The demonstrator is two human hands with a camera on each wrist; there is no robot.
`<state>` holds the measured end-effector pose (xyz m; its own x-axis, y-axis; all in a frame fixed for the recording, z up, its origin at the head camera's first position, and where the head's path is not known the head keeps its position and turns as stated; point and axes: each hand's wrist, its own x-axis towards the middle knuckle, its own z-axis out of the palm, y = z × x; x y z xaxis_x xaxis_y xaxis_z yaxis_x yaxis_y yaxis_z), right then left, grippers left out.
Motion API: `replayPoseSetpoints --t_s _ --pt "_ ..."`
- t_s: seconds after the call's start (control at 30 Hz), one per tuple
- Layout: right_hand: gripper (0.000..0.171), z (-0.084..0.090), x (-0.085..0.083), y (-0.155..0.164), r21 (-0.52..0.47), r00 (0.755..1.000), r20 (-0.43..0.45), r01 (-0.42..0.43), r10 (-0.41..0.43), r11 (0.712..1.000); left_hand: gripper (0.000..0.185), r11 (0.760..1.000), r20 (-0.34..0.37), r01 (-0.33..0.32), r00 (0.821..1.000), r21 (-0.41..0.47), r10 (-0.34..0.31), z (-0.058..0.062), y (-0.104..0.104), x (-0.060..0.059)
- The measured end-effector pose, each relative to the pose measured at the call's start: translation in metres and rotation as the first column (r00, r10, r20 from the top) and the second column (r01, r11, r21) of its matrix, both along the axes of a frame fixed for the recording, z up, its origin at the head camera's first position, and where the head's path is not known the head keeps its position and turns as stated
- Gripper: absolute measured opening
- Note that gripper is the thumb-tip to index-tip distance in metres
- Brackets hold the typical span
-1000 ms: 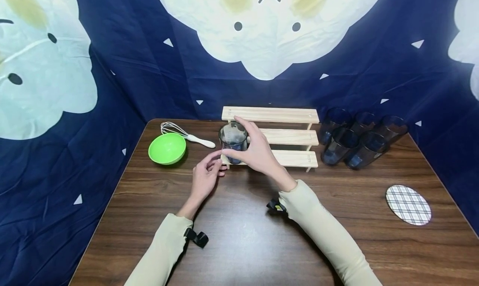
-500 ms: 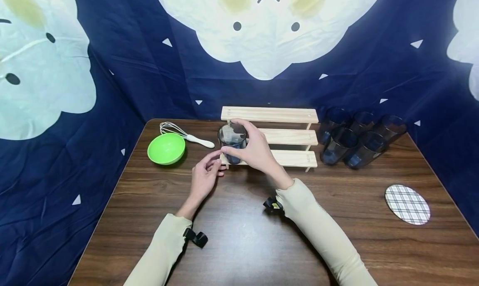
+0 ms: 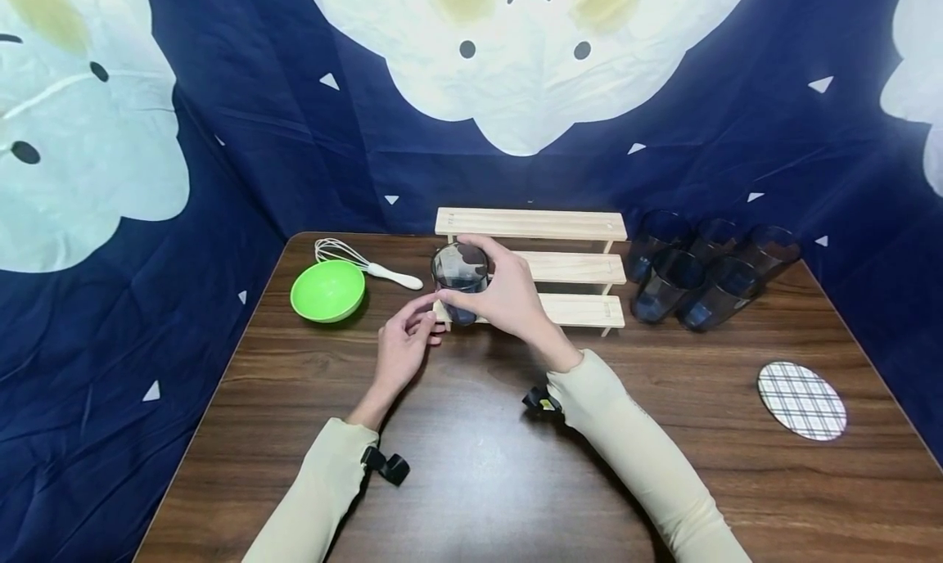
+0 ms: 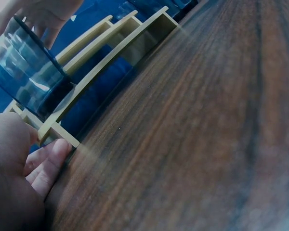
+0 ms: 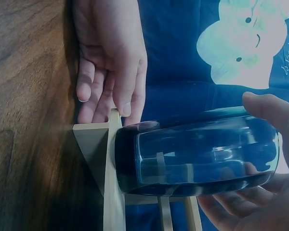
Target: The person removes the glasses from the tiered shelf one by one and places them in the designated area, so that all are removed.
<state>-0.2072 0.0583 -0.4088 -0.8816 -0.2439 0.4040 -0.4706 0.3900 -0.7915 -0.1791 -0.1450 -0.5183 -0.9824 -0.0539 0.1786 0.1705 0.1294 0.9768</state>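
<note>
At the far left of the brown wooden tabletop sits a green bowl, with a white-handled whisk lying just behind it. Next comes the left hand, resting low on the tabletop at the left end of the stepped wooden rack; its fingers are loosely bent and hold nothing, and the fingertips touch the rack's front corner. Just right of it, the right hand grips a dark blue see-through cup, thumb on the near side and fingers wrapped over the far side and rim. The cup stands upright at the left end of the rack's lowest step; from the right wrist view its base appears to rest on the slat, though a slight lift off it cannot be ruled out. The rack's two upper steps rise behind the cup. Well to the right of the rack, a cluster of matching blue cups stands near the backdrop. Nearer the front right edge lies a round plaid coaster.
</note>
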Motion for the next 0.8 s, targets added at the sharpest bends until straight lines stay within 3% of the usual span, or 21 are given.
replayPoseSetpoints --t_s 0.33,0.8 --pt "0.081 0.004 0.005 0.005 0.018 1.0 -0.007 0.024 -0.024 1.0 0.035 1.0 0.004 0.006 1.0 0.012 -0.006 -0.001 0.001 -0.002" --pt "0.079 0.021 0.014 0.023 -0.069 0.999 0.002 0.036 -0.036 0.997 0.034 1.0 0.011 -0.006 1.0 0.019 0.005 0.001 0.001 -0.001"
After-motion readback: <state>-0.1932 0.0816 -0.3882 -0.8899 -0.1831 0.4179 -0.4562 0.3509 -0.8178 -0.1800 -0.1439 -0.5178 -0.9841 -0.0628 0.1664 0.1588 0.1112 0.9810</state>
